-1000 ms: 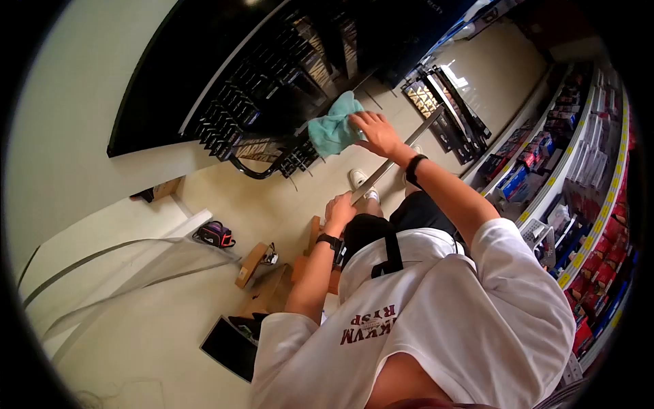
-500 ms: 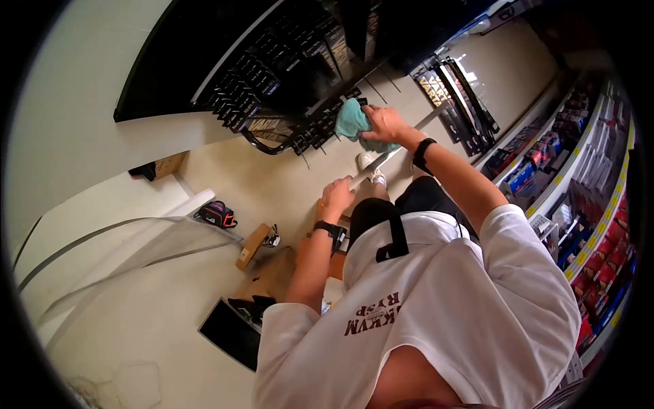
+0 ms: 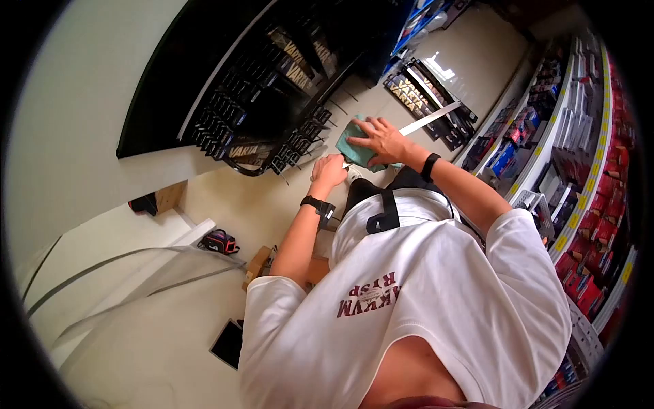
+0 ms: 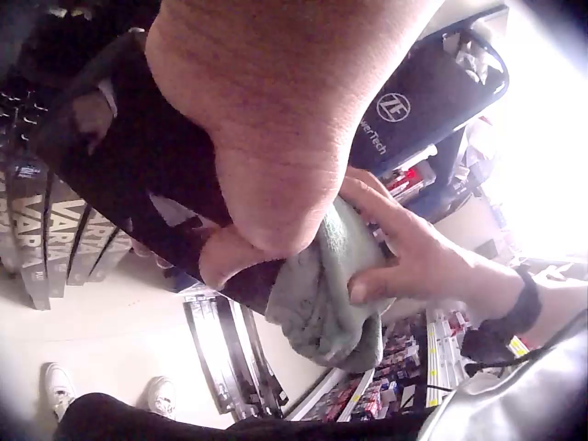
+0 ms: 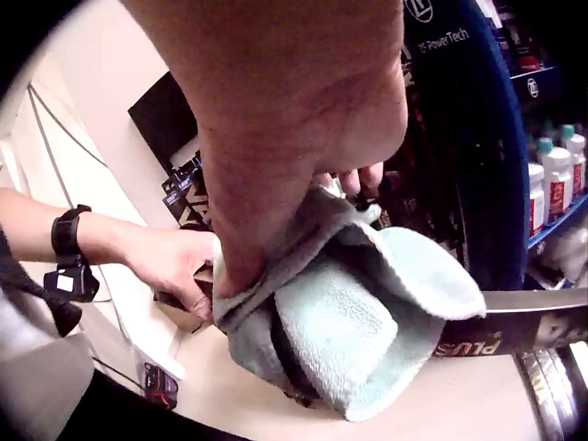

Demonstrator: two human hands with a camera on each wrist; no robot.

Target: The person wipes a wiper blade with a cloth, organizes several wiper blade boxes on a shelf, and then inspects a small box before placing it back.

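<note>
My left hand grips the near end of a long flat strip, thumb on one side and fingers on the other. The strip reaches away to the right; in the right wrist view its dark printed face shows the word PLUS. A pale teal cloth is folded over the strip close to the left hand. My right hand holds that cloth around the strip, with its fingers spread across the top. In the left wrist view the right thumb presses into the cloth, and the strip's dark, glossy side faces the camera.
Several similar VARTA strips lie on the floor ahead. A black display rack with projecting hooks stands at the left. Stocked shelves run along the right. A small dark bag is on the left.
The strip has come up higher and turned its pale face to the head camera. The cloth in my right hand has slid along it toward my left hand; both hands are now close together.
</note>
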